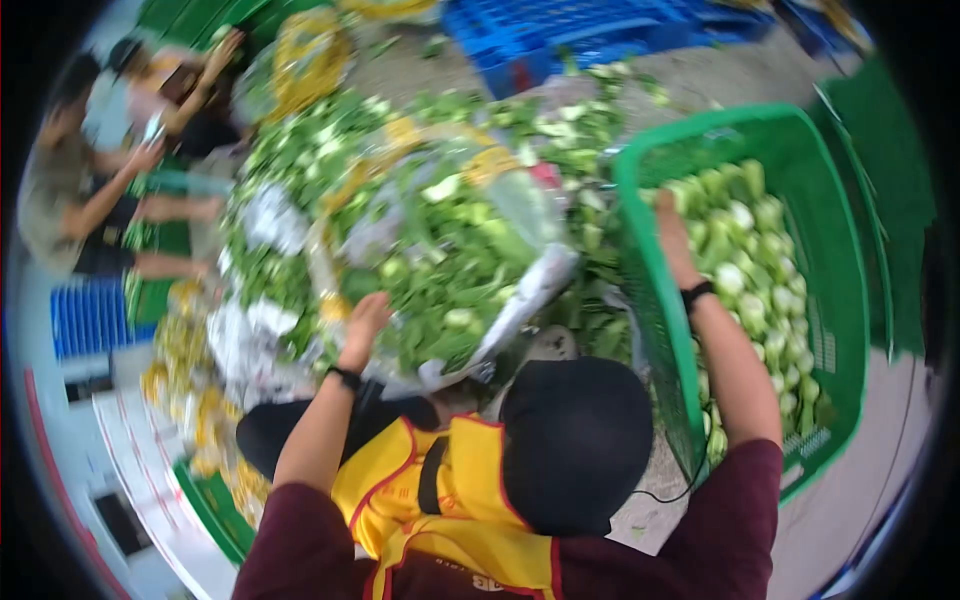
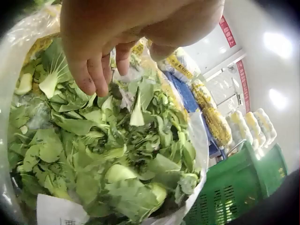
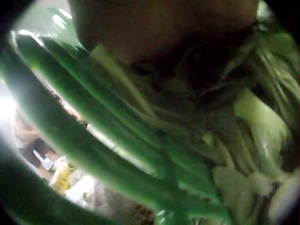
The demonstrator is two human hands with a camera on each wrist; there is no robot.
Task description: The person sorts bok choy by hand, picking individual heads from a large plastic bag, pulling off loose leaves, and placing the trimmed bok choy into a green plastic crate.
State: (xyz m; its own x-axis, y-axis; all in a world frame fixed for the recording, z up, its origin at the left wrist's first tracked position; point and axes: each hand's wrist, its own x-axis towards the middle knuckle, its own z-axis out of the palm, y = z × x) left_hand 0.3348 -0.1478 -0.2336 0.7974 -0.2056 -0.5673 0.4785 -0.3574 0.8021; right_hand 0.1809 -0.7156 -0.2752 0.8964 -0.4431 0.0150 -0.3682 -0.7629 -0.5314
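Observation:
My left hand (image 1: 370, 320) hovers over a clear plastic bag (image 1: 545, 285) full of loose green leaves and trimmings (image 1: 440, 260). In the left wrist view its fingers (image 2: 96, 77) hang loosely bent above the leaves, with nothing in them. My right hand (image 1: 675, 235) reaches inside a green plastic crate (image 1: 845, 290), close along its left wall. Heads of bok choy (image 1: 735, 275) with pale bases fill much of that crate. Dark leaves and stalks (image 3: 258, 122) surround the right hand in its wrist view, and I cannot tell whether its fingers grip any.
More loose leaves (image 1: 300, 150) are heaped behind and left of the bag. Blue plastic pallets (image 1: 590, 35) stand at the back. Two people sit at the far left, near yellow-printed bags (image 1: 190, 370). White plastic sheeting (image 1: 255, 345) lies beside the heap.

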